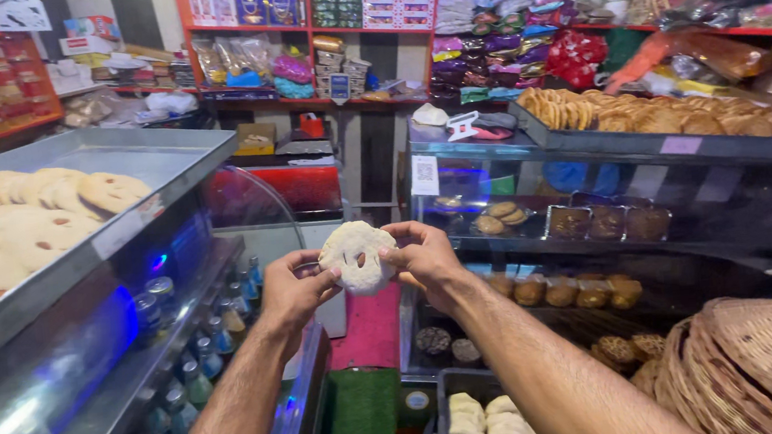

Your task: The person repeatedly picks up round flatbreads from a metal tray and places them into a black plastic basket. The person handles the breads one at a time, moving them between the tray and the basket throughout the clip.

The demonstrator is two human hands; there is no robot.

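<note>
Both hands are up in front of the shop shelves, holding one round pale flatbread [358, 257] between them. Left hand [294, 287] pinches its left edge, right hand [424, 259] grips the right edge. More of those breads sit on the metal tray [175, 159] to the left, and a wicker basket [759, 370] sits lower right.

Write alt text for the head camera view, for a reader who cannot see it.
Both hands, left hand and right hand, hold up a pale round flatbread with small holes by its edges in a bakery shop. A grey metal tray of similar pale breads sits at left, a brown woven wicker basket at lower right.
</note>
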